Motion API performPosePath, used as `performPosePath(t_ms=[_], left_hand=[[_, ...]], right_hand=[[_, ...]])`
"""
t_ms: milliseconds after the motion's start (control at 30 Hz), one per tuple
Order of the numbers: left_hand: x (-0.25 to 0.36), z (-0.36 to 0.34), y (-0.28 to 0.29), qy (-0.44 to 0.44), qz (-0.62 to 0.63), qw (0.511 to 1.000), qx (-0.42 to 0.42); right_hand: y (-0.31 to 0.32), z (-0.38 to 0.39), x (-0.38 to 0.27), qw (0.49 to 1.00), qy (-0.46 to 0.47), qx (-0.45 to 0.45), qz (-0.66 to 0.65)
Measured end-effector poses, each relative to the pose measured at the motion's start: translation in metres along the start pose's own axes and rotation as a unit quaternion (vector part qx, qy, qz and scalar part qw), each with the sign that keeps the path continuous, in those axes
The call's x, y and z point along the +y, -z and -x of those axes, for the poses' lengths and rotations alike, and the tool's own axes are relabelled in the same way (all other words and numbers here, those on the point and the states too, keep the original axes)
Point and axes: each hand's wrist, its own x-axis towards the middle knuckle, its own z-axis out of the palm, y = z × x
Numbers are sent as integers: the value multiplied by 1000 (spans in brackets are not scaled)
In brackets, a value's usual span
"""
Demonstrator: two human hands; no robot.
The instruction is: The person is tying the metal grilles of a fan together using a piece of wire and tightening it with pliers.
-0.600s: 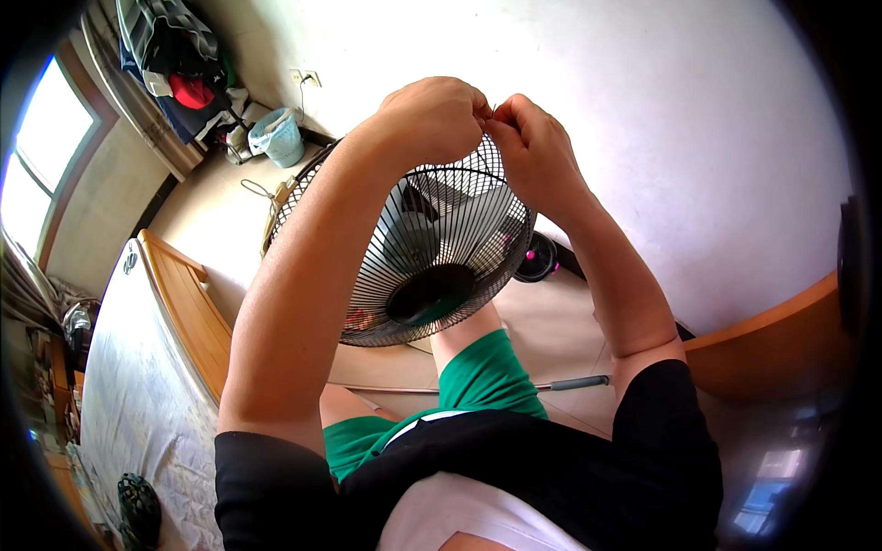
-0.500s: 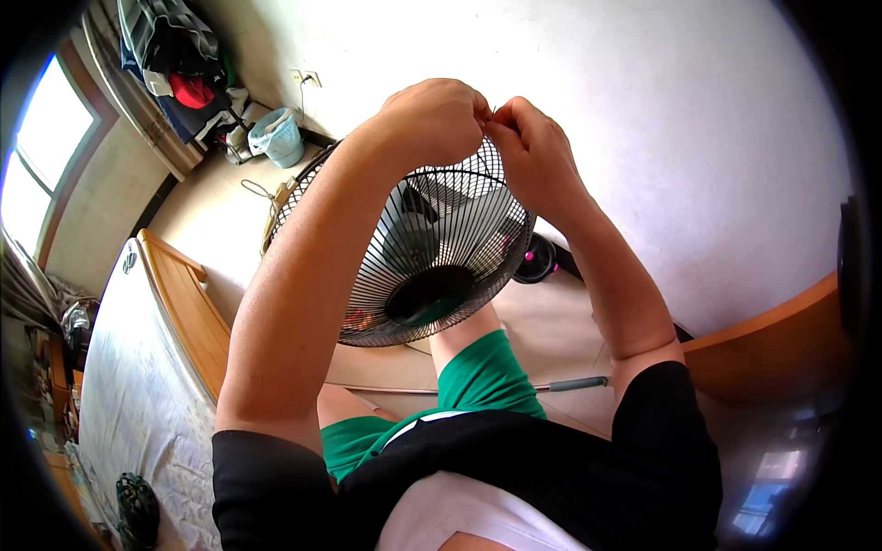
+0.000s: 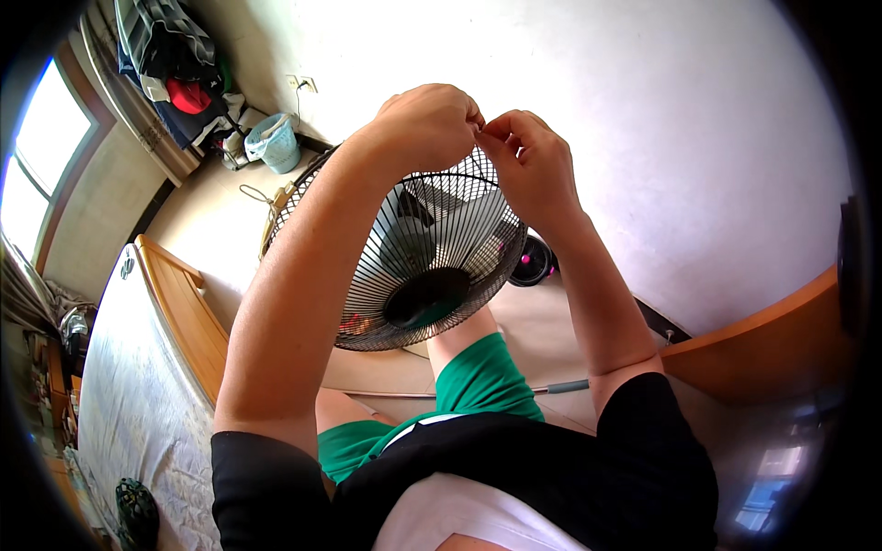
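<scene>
A round fan guard [image 3: 404, 266] of black wires, with a dark disc [image 3: 427, 296] at its middle, stands tilted between my arms. At the top rim of the guard my left hand [image 3: 430, 127] is closed, its fingertips bunched together and partly hidden behind the back of the hand. Facing it, my right hand [image 3: 537, 170] pinches with thumb and forefinger right beside the left fingertips. Whatever lies between the fingers is too small to make out. Grey, blade-like shapes show through the wires.
A bed [image 3: 138, 386] with a wooden end [image 3: 179, 285] is at the left. Behind the fan are a light-blue bin [image 3: 273, 145] and hanging clothes [image 3: 175, 55]. A metal pole [image 3: 560, 387] crosses the floor; a black wheel-like object [image 3: 531, 262] lies by the wall. Curved wooden furniture [image 3: 753, 344] stands at right.
My right hand has shifted slightly left and down, with the arm drawn in a little. Both hands stay together at the guard's top rim.
</scene>
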Motion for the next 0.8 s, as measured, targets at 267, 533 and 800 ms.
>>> performPosePath(t_ms=[267, 533, 800], left_hand=[[3, 4, -1, 1, -3, 1000, 15], [10, 7, 8, 38, -8, 999, -7], [7, 3, 7, 43, 18, 999, -8]], right_hand=[[-4, -1, 8, 1000, 9, -13, 8], [4, -10, 7, 999, 27, 0, -26], [-4, -43, 32, 971, -101, -97, -194]])
